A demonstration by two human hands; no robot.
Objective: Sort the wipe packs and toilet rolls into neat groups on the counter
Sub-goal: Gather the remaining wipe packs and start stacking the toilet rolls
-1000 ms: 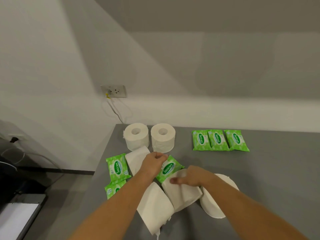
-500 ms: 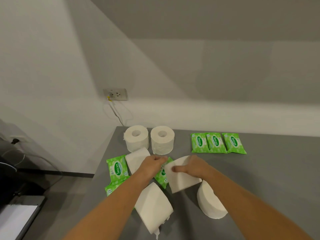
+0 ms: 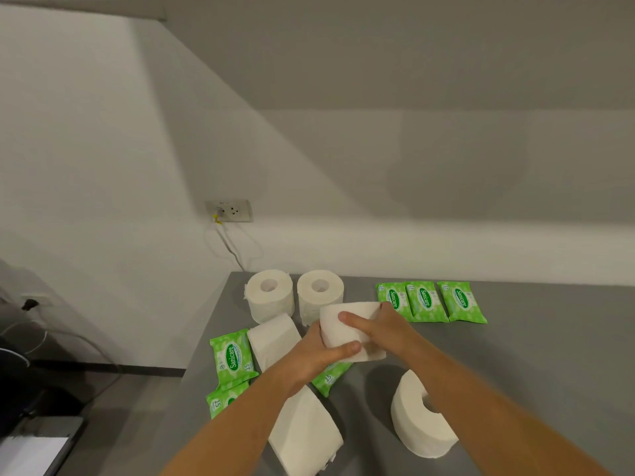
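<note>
Both hands hold one white toilet roll [image 3: 347, 322] above the grey counter [image 3: 536, 365]. My left hand [image 3: 319, 352] grips it from below and my right hand [image 3: 381, 326] from the right side. Two rolls [image 3: 271, 297] [image 3: 319, 293] stand upright at the back left. Three green wipe packs [image 3: 429, 302] lie in a row at the back right. Further rolls lie on their sides [image 3: 275, 338] [image 3: 302, 438] [image 3: 419, 424]. Two wipe packs [image 3: 232, 355] [image 3: 223, 401] sit near the left edge, and another [image 3: 330, 376] lies partly under my left hand.
The counter's left edge [image 3: 202, 341] drops to a lower dark floor area. A wall socket [image 3: 228, 211] with a cable hangs above the back left corner. The wall runs right behind the upright rolls.
The roll that lay on the counter has been lifted and carried back toward the upright rolls. My left hand left the wipe pack and now grips the roll too.
</note>
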